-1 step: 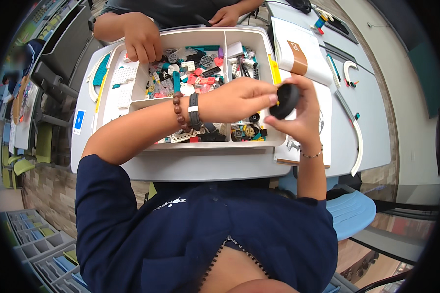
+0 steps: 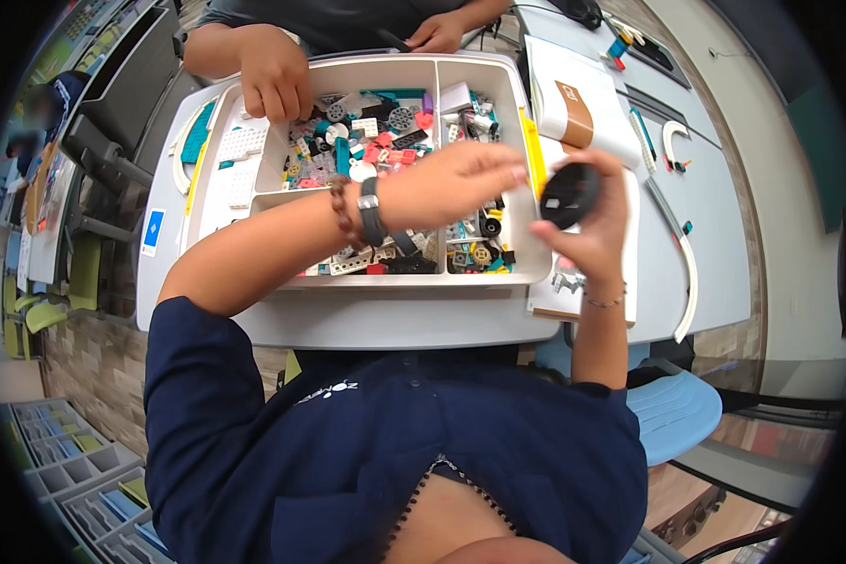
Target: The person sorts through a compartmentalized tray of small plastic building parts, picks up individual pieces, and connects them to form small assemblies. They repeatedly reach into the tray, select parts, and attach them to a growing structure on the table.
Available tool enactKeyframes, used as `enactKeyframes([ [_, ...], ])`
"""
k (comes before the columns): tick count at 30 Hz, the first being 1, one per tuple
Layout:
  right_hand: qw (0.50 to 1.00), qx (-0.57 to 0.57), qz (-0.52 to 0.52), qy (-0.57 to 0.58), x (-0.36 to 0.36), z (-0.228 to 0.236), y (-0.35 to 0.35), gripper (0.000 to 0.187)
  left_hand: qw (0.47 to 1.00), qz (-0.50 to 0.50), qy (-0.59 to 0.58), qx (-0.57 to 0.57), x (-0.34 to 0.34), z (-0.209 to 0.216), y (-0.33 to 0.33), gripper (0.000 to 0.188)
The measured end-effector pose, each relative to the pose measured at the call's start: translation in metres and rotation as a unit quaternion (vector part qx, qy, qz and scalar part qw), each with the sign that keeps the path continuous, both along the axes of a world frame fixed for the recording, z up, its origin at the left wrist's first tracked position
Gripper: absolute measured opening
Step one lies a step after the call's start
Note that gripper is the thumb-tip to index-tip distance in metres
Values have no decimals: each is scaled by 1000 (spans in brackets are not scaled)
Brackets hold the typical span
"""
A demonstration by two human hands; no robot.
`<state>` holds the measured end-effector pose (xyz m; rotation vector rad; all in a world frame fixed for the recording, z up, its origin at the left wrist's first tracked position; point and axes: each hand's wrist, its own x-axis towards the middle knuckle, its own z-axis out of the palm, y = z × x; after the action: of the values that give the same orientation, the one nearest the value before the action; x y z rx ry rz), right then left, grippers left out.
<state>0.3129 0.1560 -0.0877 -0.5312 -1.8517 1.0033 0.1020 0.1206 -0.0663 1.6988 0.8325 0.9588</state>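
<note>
My right hand (image 2: 603, 230) grips a black toy wheel (image 2: 571, 193) by its rim, over the right end of the parts tray. The wheel's dark hollow side faces left, and a small light patch shows inside it. My left hand (image 2: 456, 186) reaches across the tray, its visible fingers stretched toward the wheel with a small gap between. Nothing shows in its fingers, though some of them are hidden. Below both hands, the white divided tray (image 2: 404, 279) holds many loose building bricks, gears and small wheels.
Across the table a co-worker's hand (image 2: 274, 75) rests on the tray's far left compartment. An open booklet (image 2: 553, 103) lies right of the tray, with curved white pieces (image 2: 691, 291) farther right. A light blue chair (image 2: 677, 414) stands at my right.
My left fingers have come away from the wheel. The right hand has carried the wheel slightly right and turned it, so its hollow side shows.
</note>
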Motion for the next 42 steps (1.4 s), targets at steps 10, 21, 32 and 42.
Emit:
enactKeyframes([
  [10,983,68,42,-166,-42,40,63,69,837,84,401,363,-26,2,-12,20],
  [21,908,172,11,-383,-208,33,224,71,877,180,403,190,-86,36,-134,20],
  [32,797,98,108,-587,-297,2,252,74,875,357,308,112,-119,-5,-198,18],
  [42,747,145,71,-645,-304,-9,235,71,872,363,302,125,-128,-13,-195,20],
])
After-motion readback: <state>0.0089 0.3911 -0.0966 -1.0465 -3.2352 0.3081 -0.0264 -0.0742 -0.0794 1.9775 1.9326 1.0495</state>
